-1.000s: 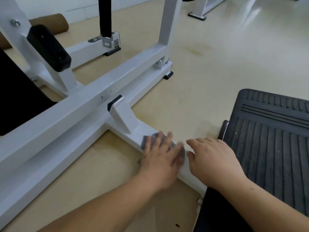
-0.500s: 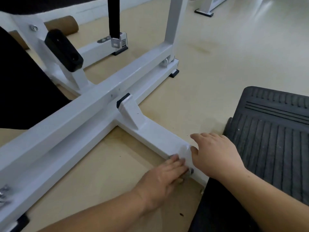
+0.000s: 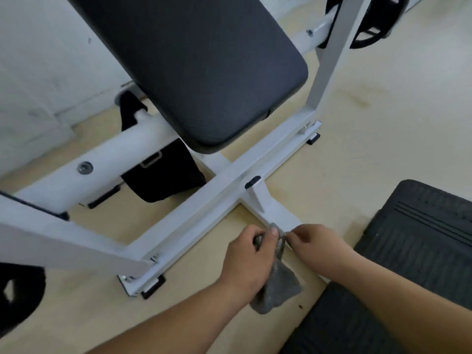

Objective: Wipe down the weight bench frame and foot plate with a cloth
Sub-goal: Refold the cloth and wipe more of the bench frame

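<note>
1. Both hands closed on cloth [image 3: 278, 287]: left hand [image 3: 249, 247] gripping the top, right hand [image 3: 316, 241] pinching the edge beside it.
2. Hanging over near end of white frame stub [image 3: 281, 215], beside foot plate [image 3: 421, 238].
3. Advised: refold to a flat pad, then press along stub sides.

Your left hand [image 3: 251, 254] grips the bunched top of the grey fabric cloth [image 3: 279, 290], fingers curled round it. Your right hand [image 3: 316, 247], just at its three o'clock, pinches the same bunch. The cloth's loose end hangs toward six o'clock, across the short white painted steel stub [image 3: 275, 213]. That stub meets the long white steel crossbar [image 3: 204, 198] at eleven o'clock. The black padded bench cushion [image 3: 204, 67] fills twelve o'clock. The black ribbed rubber foot plate [image 3: 421, 238] lies at four o'clock on the beige floor [image 3: 370, 129].
</note>
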{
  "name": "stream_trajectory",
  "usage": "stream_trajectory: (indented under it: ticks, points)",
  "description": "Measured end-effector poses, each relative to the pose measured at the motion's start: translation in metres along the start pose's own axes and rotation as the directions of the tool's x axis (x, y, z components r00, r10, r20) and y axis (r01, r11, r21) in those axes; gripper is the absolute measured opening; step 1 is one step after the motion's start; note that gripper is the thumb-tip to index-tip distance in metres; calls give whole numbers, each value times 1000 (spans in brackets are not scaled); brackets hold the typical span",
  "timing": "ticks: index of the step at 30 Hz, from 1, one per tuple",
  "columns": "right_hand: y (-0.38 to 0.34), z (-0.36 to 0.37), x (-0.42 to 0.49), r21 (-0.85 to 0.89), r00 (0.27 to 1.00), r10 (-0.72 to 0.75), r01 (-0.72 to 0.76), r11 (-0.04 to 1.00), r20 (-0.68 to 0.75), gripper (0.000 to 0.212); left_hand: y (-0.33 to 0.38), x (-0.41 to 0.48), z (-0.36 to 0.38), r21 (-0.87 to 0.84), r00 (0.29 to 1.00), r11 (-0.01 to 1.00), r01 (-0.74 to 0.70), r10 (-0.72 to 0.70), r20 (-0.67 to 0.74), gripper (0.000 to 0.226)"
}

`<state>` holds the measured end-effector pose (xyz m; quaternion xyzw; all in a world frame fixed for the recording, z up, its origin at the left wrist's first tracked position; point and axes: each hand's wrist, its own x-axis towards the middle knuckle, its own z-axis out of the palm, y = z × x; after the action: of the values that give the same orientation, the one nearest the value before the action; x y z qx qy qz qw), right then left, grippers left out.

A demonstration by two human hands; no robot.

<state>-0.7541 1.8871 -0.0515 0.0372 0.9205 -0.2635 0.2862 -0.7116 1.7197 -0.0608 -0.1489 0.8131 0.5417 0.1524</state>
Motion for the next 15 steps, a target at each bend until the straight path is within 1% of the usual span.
stream_trajectory:
  ticks: [2, 4, 7, 10, 13, 15]
  points:
    - [-34, -26, -35, 82, 1000, 6, -7, 997, 18, 26, 36, -32, -18, -22, 1000, 1000, 23, -23, -16, 34]
    - [-69, -55, -71, 122, 998, -15, 8, 993, 56, 27, 74, -64, -40, -41, 998, 999, 33, -35, -61, 38]
    - [-126, -102, -130, 206, 994, -37, 14, 978, 107, 30, 138, -114, -83, -196, 987, 974, 113, -132, -89, 40]
    - [-186, -146, -190, 305, 985, -16, -37, 952, 170, 33, 203, -165, -132, -311, 962, 932, 185, -236, -135, 38]
    - [-246, -193, -251, 437, 984, -30, -49, 898, 173, 27, 267, -214, -179, -361, 941, 912, 195, -278, -194, 37]
    - [-283, -220, -285, 463, 984, -43, -42, 885, 172, 24, 300, -245, -210, -373, 933, 907, 194, -288, -214, 36]
